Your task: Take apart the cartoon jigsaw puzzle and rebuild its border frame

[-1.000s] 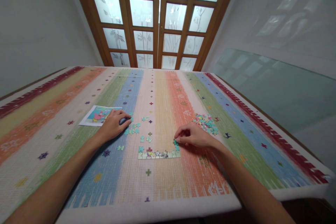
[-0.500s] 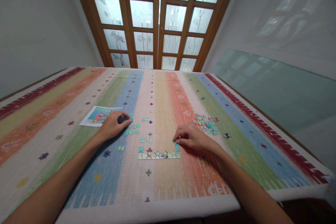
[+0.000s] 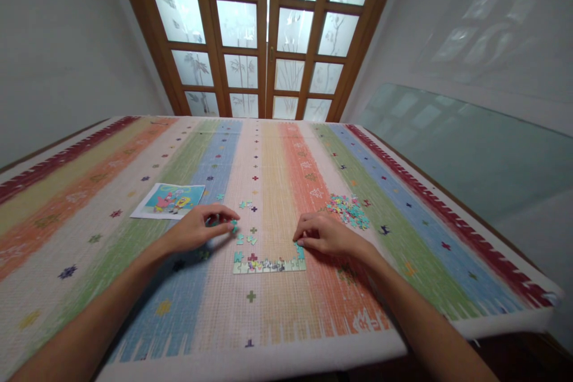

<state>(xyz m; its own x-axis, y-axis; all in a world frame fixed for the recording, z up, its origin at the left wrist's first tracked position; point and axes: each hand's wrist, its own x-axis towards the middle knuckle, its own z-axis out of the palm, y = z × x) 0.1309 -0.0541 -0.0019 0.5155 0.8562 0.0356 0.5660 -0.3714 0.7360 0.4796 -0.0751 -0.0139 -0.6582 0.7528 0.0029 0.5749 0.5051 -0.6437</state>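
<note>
My left hand [image 3: 203, 228] is over the blue stripe, with a small teal puzzle piece [image 3: 234, 225] pinched at its thumb and fingertips. My right hand [image 3: 324, 233] rests at the upper end of the right-hand column of joined pieces, its thumb and fingers closed on a teal puzzle piece [image 3: 299, 249] there. Between and below the hands lies the partly joined puzzle [image 3: 268, 265], a bottom row with short sides rising at both ends. Loose pieces [image 3: 246, 239] sit just above its left corner. Other pieces are partly hidden beneath my left hand.
A printed picture card [image 3: 169, 200] of cartoon figures lies beyond my left hand. To the right, past my right hand, is a heap of puzzle pieces [image 3: 351, 210]. A striped cloth [image 3: 280, 167] covers the table. Glazed wooden doors [image 3: 264, 42] stand behind.
My left hand has moved right and toward me, away from the card, and now has a teal piece at its fingertips. The card shows more fully. My right hand stays nearly still.
</note>
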